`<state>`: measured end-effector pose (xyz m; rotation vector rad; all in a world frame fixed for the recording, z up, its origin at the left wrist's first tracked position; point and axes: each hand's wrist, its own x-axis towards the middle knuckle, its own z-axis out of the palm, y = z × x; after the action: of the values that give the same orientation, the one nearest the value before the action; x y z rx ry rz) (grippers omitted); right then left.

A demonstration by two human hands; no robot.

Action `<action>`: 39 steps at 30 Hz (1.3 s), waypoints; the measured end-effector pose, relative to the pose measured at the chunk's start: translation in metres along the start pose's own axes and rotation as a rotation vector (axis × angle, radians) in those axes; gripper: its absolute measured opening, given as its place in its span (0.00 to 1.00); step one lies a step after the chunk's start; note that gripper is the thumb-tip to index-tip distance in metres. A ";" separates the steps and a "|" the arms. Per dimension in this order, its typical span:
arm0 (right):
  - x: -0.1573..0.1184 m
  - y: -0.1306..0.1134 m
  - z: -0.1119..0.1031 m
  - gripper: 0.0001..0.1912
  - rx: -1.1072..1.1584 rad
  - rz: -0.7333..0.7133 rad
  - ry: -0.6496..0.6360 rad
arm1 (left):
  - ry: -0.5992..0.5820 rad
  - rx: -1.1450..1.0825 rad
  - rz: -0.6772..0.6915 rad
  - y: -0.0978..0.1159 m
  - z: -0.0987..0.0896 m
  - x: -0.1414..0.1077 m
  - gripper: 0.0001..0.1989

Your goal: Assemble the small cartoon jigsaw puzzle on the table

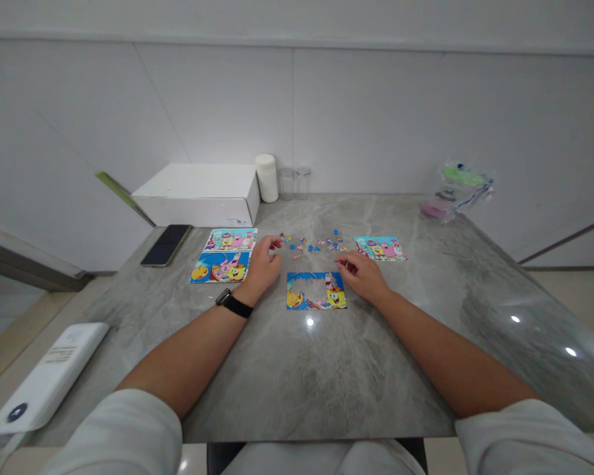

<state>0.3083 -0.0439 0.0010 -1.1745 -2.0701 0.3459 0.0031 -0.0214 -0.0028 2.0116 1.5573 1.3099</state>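
Left hand (pixel 264 265) and right hand (pixel 367 276), fingers curled, any pinch unclear, flank loose pieces (pixel 313 249) and the ring-shaped puzzle (pixel 336 299) mid-frame, likely keeping both within reach.

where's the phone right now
In the head view, the phone lies on the left of the table, between the white box and the white power bank.

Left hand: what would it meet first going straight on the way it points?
Left hand likely meets the loose puzzle pieces first; its height is unclear, so it may pass over them.
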 end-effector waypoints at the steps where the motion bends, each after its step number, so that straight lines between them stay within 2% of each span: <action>1: 0.000 0.000 0.000 0.08 -0.002 0.001 0.004 | -0.002 0.035 0.008 -0.001 0.000 0.000 0.23; 9: 0.000 0.003 0.001 0.08 -0.001 0.015 0.008 | -0.204 0.324 0.023 0.006 0.000 -0.006 0.13; 16: 0.000 0.004 0.003 0.08 -0.009 0.028 -0.003 | -0.333 0.429 0.064 0.012 0.002 -0.010 0.14; 20: -0.001 0.005 0.004 0.09 -0.014 0.036 -0.001 | -0.335 0.428 0.022 0.014 0.002 -0.009 0.14; 25: -0.001 0.005 0.004 0.12 0.030 0.081 0.025 | -0.271 0.401 -0.013 0.009 0.003 -0.007 0.08; 30: 0.000 0.005 0.004 0.13 0.053 0.104 0.019 | -0.228 0.411 -0.004 0.001 0.004 -0.007 0.11; 39: 0.000 0.007 0.005 0.14 0.053 0.110 0.067 | -0.246 0.437 -0.013 0.003 0.004 -0.007 0.07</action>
<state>0.3089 -0.0398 -0.0066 -1.2545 -1.9322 0.4060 0.0076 -0.0270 -0.0063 2.2987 1.8468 0.7204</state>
